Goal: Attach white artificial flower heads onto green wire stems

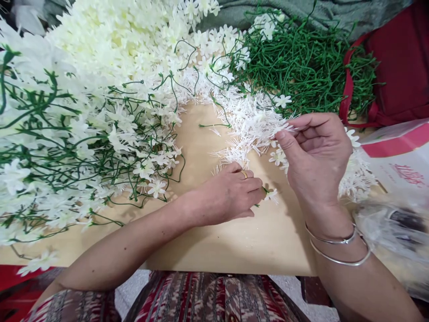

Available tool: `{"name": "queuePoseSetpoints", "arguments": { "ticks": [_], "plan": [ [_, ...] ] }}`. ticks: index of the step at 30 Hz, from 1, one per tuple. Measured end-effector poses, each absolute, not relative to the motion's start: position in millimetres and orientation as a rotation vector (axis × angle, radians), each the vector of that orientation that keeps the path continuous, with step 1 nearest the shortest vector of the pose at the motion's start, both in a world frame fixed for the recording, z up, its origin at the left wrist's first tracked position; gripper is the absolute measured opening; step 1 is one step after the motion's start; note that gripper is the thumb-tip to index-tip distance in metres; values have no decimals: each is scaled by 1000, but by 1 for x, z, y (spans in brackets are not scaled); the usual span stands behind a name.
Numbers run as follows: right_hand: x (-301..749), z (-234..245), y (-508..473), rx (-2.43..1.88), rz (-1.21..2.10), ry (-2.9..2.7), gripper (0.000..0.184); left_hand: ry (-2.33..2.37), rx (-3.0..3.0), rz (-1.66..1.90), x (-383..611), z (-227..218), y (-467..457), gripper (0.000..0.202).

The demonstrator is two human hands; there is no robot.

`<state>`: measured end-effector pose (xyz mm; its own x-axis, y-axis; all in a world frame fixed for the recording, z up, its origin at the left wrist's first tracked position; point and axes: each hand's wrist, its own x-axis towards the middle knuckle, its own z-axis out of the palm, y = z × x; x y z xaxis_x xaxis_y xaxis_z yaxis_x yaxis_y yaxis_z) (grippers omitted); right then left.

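My left hand (234,194) is low over the table, its fingers curled round a green plastic stem with a small white artificial flower (271,196) poking out past the knuckles. Most of that stem is hidden under the hand. Raised to the right, my right hand (317,154) pinches a thin white stamen piece (285,129) between thumb and forefinger. Just beyond both hands spreads a heap of spiky white stamen pieces (250,118). A loose green stem (214,125) lies on the tabletop left of that heap.
Artificial white flowers on green stems (110,147) fill the left side, with loose white petals (120,40) piled behind. A tangle of green stems (295,67) lies at the back right, against a red bag (398,67). A clear plastic bag (392,228) sits at the right on the wooden table (234,250).
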<state>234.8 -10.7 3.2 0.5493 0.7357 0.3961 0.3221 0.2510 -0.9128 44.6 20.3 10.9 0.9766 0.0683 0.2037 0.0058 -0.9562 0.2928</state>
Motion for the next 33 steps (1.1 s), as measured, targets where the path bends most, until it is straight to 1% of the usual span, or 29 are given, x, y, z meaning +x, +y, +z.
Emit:
{"name": "queuePoseSetpoints", "arguments": {
  "ticks": [2,6,10,13,17,21,28,33],
  "plan": [
    [235,3,-12,-1359,375,-1014,19,57,2827,332,45,10,18,17],
    [236,3,-16,-1390,407,-1015,18,56,2689,393,46,7,16,22],
    [237,3,-16,-1362,420,-1015,17,188,2133,486,46,9,27,16],
    [238,4,-16,-1354,545,-1026,15,396,1832,615,44,6,39,17],
    [239,2,-18,-1339,805,-1084,15,596,1770,836,43,-7,49,23],
    [242,-2,-19,-1282,965,-1133,16,682,1686,899,44,-15,50,32],
    [242,0,-17,-1244,1054,-1050,26,633,1602,903,45,-15,51,30],
    [243,-8,-13,-1260,1011,-1096,30,648,1628,898,45,-14,50,27]
  ]
}}
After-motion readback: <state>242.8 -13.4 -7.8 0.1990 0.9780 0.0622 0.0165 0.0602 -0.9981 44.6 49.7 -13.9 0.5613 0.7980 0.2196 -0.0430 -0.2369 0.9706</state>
